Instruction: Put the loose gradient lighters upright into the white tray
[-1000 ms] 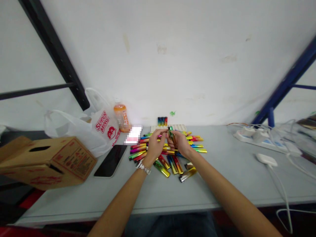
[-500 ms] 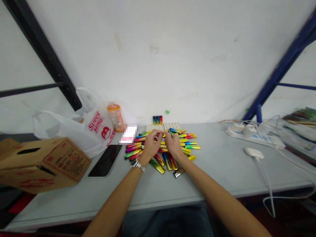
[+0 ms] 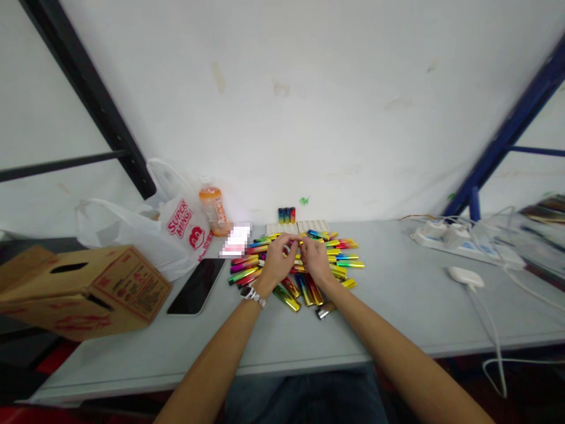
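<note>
3 lighters (image 3: 286, 215) stand upright in the white tray (image 3: 309, 226) by the wall; dozens lie loose in the pile (image 3: 339, 259) before us. Our left hand (image 3: 276, 264) and right hand (image 3: 314, 261) meet over it, fingers curled together, though on what we cannot tell.

Bright, even light fills the scene, and the pale plaster wall (image 3: 309, 106) at the far side looks almost washed out. The grey tabletop (image 3: 397, 306) shows only soft, faint shadows. Small glints of glare sit on the heap of shiny rainbow-coloured metallic lighters (image 3: 300, 262). A pixelated patch (image 3: 237, 241) masks something left of the heap. Wide-angle distortion bends the dark metal beam (image 3: 88, 100) at far left, and the white power strip (image 3: 459, 241) at right is smeared and soft.
</note>
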A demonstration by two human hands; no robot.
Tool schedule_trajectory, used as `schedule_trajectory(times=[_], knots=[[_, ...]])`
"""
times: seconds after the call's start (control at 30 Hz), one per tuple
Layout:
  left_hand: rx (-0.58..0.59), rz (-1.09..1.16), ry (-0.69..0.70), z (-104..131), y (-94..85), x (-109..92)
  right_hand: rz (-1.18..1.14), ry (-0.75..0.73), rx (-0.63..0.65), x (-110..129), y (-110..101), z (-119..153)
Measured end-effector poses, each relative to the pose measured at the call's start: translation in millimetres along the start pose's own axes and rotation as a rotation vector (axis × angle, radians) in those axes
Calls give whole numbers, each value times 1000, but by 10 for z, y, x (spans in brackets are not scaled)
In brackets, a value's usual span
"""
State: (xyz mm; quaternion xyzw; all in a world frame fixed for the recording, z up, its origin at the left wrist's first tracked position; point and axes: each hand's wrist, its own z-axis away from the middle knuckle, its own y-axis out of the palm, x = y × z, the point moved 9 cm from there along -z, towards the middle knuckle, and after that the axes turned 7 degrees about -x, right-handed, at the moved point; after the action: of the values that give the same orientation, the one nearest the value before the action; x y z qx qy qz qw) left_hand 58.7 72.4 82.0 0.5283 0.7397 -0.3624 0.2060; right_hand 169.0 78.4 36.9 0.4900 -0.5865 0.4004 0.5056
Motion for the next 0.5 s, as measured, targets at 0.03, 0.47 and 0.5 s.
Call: schedule_trajectory(times=[0.03, 0.47, 0.5], knots=[[1, 4, 4, -1, -2, -7, 6, -13, -33, 8, -26, -9], [24, 215, -110, -51, 20, 79, -80, -47, 88, 17, 88, 57], [37, 224, -115, -69, 11, 105, -58, -47, 109, 17, 102, 52]])
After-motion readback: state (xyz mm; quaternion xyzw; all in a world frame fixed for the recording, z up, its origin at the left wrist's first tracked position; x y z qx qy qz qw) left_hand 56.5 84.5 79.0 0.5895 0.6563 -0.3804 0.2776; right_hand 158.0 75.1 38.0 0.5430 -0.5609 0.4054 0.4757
